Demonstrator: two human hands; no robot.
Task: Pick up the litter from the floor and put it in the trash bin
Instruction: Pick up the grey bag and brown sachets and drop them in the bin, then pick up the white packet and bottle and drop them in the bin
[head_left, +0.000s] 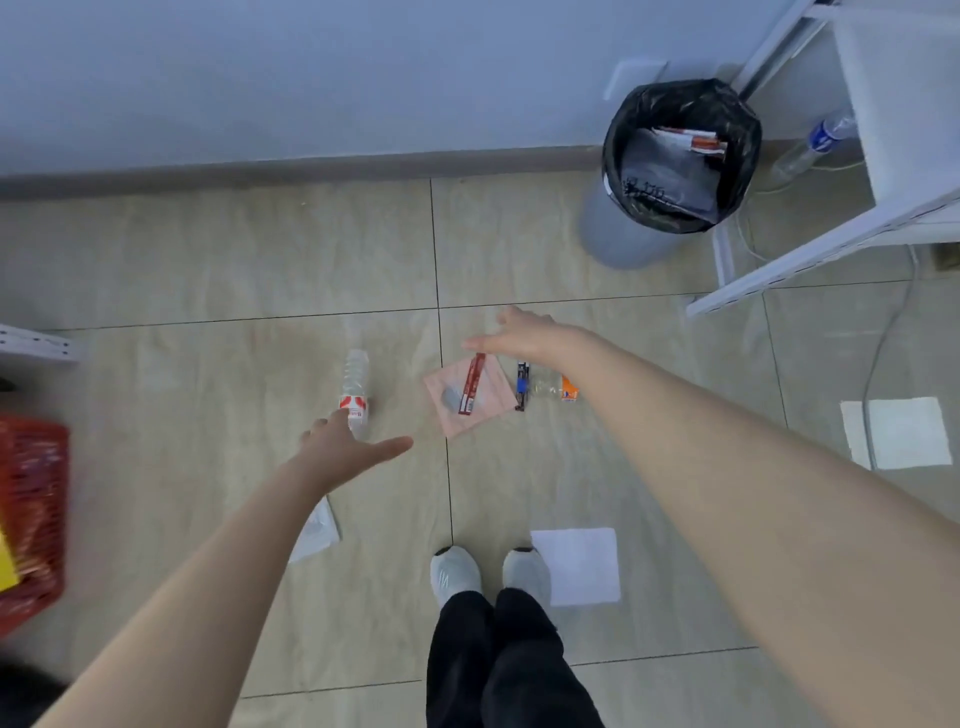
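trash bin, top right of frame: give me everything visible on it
The trash bin is a round grey container, plastic by the look, standing upright on the tiled floor against the baseboard, beside a white shelf frame. A black bin liner is folded over its rim. It is open, with no lid in view. Inside lie grey plastic packaging and a white and red wrapper. Neither hand touches it.

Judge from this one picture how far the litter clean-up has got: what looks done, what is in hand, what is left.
Done: the trash bin already holds some wrappers. In hand: nothing; the left hand reaches open toward the clear bottle, and the right hand is open above the pink packet. Left: that bottle, the packet, the red stick wrapper on it, a blue-black wrapper and a small orange-labelled bottle.
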